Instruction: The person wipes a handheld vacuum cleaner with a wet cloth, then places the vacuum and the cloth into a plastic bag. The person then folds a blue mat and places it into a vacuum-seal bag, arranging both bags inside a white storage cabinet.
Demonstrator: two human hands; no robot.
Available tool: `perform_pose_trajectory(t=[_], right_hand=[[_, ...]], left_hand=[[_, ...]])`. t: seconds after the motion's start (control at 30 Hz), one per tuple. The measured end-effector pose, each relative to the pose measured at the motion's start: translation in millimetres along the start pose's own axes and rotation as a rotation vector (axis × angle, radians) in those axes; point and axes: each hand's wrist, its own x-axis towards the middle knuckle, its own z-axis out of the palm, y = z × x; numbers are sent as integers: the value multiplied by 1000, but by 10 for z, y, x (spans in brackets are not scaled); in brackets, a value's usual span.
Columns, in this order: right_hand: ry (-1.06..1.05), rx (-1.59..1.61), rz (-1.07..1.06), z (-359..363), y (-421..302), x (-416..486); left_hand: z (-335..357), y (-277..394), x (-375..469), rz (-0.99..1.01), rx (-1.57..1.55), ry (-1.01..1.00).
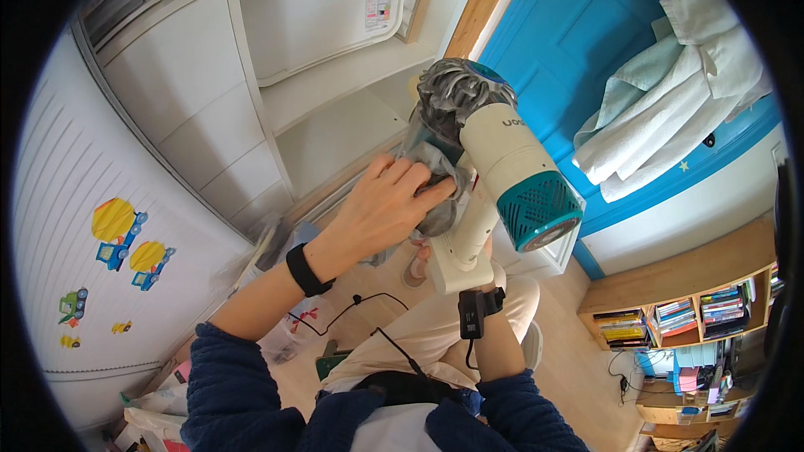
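A cream and teal cordless stick vacuum's main body [502, 144] is held up before me, its teal filter end tilted toward the lower right. My left hand [402, 191] presses a crumpled grey cloth [440, 213] against the clear dust bin beneath the grey cyclones [461, 91]. Behind the cream handle and battery base [461, 270], most of my right hand [487, 287] is hidden; it supports the vacuum from below. A black band circles my left wrist, and a small black device [471, 314] is strapped to the right one.
White shelving [251, 69] with a lidded white box [320, 19] stands ahead. White towels [678, 100] hang on a blue door [565, 31] at right. A wooden bookcase [678, 263] fills the lower right. Black cables [358, 298] and plastic bags [295, 326] are near my legs.
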Motion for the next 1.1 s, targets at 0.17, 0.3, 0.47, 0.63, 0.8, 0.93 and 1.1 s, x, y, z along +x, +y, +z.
perform_pose_trajectory(t=[0.17, 0.3, 0.47, 0.63, 0.8, 0.93, 1.1], right_hand=[[11, -12, -20, -50, 67, 10], [15, -9, -13, -28, 5, 31], [29, -30, -2, -28, -59, -17], [48, -21, -18, -94, 93, -33], [51, -3, -25, -117, 179, 34], [56, -4, -27, -88, 128, 21], [79, -11, -34, -77, 53, -68]], left_hand=[[-27, 11, -144, 15, -160, -69], [-11, 53, -97, -15, -120, -37], [8, 201, -71, -28, 21, -55], [-9, 222, -192, -72, 37, -72], [12, 221, -206, -70, -56, -84], [48, 306, -150, -56, 34, -146], [58, 393, -121, -128, 185, -284]])
